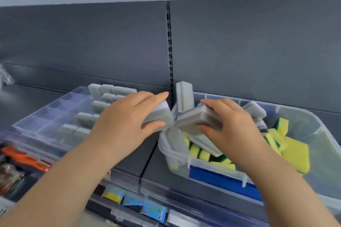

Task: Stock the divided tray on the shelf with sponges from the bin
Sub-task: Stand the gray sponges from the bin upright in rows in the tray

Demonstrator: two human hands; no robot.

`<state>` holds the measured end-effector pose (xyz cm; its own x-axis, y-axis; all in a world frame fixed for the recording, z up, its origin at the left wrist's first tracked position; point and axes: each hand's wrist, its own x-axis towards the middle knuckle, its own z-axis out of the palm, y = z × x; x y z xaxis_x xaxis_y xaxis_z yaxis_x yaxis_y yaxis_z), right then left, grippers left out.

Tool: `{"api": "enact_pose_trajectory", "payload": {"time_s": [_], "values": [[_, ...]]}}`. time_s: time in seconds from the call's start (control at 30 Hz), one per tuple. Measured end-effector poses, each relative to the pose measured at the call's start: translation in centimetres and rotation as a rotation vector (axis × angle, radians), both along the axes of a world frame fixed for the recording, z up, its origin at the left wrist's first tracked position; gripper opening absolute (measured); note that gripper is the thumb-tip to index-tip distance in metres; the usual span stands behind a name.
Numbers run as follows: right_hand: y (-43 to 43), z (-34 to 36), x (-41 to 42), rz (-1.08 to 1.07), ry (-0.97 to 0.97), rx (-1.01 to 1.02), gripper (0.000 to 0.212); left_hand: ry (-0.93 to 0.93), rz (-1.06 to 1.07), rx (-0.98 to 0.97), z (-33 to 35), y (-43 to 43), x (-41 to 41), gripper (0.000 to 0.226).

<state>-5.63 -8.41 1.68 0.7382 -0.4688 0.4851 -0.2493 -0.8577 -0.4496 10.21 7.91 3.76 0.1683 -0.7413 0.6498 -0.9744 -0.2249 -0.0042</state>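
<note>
Hands at frame centre, each with its own sponge.

- Left hand point(127, 118): fingers curled over the top and thumb underneath, gripping a grey sponge point(158, 114). It hangs over the shelf point(140, 156), in the gap between tray and bin.
- Right hand point(234, 121): fingers on top and thumb on the near face, pinching a second grey sponge point(197, 116) above the bin's left end. Cannot tell whether this is 1 piece or 2 stacked.
- The 2 held sponges nearly touch at their near corners, at 6 o'clock from the slotted post point(169, 42).
- Divided tray point(46, 114): clear plastic, at 9 o'clock from the hands. Stocked grey sponges point(110, 88) stand on edge in its right-hand compartments; the left compartments look bare.
- Bin point(304, 120): clear plastic, at 3 o'clock from the hands, with a blue latch point(221, 177) on its near wall. Inside are yellow sponges point(295, 151) and more grey ones, with 1 upright grey sponge point(184, 96) at its far left corner.
- Lower shelf, 7 o'clock: blue packets point(147, 208), blurred.
</note>
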Motion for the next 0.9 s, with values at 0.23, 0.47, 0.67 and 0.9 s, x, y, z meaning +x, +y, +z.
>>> {"api": "enact_pose_trajectory", "payload": {"time_s": [0.23,0.47,0.67,0.9], "values": [[15.8,-1.6,10.5,0.052,-0.006,-0.054,0.053,-0.116,0.118,0.005,-2.5,19.3,9.1,0.042],[23.6,-1.7,18.2,0.101,0.093,-0.039,0.048,-0.091,0.180,0.112,-3.1,28.7,15.5,0.039],[23.7,-0.9,24.0,0.050,0.052,-0.083,0.046,-0.060,0.162,0.062,-3.7,28.5,21.3,0.036],[19.0,-0.2,33.6,-0.001,0.019,-0.074,0.046,-0.068,0.121,0.072,-4.6,25.1,31.5,0.033]]}}
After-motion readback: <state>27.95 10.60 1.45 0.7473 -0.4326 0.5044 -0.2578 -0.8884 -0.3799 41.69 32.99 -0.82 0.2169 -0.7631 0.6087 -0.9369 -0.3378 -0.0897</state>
